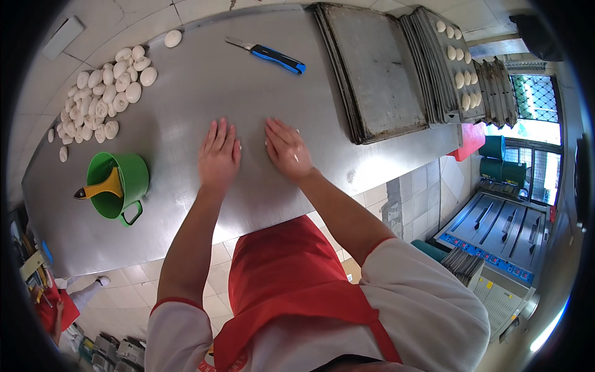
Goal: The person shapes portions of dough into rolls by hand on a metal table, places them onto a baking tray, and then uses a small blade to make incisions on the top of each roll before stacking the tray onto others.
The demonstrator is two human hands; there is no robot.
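Observation:
My left hand [219,155] lies palm down on the metal table [186,93], fingers stretched out and slightly apart. To its right, my right hand [289,149] is also palm down, fingers extended and slanting left. Slivers of something pale show at the edges of both hands; what lies beneath the palms is hidden. Beyond them rests a blue and black utility knife [277,59], its blade end pointing left. A heap of white dough balls [102,93] sits at the far left, with one dough ball [173,38] apart from it.
Left of my hands stands a green mug [135,173] holding a yellow-handled brush [106,186]. Dark baking trays [378,74] are stacked at the right; a farther tray [455,68] carries dough pieces. A multi-door oven [496,229] is at the right, and another person [56,307] at lower left.

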